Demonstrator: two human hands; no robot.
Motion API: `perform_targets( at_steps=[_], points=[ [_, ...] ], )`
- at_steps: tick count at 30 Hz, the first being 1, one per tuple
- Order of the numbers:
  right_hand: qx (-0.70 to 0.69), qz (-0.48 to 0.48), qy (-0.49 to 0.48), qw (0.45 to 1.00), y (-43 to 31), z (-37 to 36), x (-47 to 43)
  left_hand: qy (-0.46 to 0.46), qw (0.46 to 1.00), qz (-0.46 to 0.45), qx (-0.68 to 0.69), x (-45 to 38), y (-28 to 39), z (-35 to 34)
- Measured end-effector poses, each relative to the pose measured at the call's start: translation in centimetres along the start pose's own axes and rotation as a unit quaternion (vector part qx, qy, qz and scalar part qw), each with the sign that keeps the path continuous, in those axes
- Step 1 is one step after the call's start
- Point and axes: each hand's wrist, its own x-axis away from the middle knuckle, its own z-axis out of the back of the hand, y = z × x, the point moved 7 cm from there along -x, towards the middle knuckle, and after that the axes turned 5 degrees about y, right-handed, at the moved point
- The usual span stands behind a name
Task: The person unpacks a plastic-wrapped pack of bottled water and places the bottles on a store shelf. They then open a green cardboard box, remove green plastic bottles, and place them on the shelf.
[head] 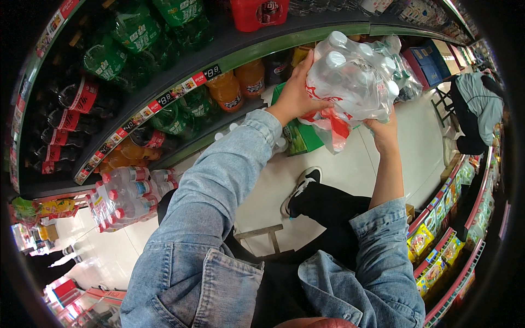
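Between my two hands I hold a shrink-wrapped pack of bottles with white caps and red print on the clear film. My left hand grips its left side, thumb across the front of the wrap. My right hand supports it from below at the right, with its fingers partly hidden by the pack. A loose flap of red and clear film hangs from the near side. Below and behind the pack, a green carton stands on the floor against the shelf. Another film-wrapped bundle lies just beyond the pack.
Shelves of soda bottles curve along the left and front. A wrapped pack of red-capped bottles stands at left. Snack racks line the right. A person bends near a folding stool. A wooden stool is beneath me.
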Motion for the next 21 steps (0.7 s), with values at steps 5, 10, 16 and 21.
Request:
perform_targets(
  at_steps=[5,10,16,21],
  points=[
    [0.038,0.001,-0.021,0.999,0.2,0.3,0.2,-0.002,0.999,-0.001,-0.049,0.5,-0.2,0.0],
    [0.112,0.036,0.018,0.993,-1.8,-0.6,2.0,0.002,0.997,0.071,0.031,1.3,-1.4,0.0],
    [0.275,0.108,0.142,0.945,-6.4,0.9,4.9,0.016,0.989,0.12,-0.088,4.7,2.0,2.0],
    [0.202,0.304,0.316,0.876,-11.6,-1.8,12.4,0.011,0.977,0.092,-0.19,10.9,2.6,6.0]
  ],
)
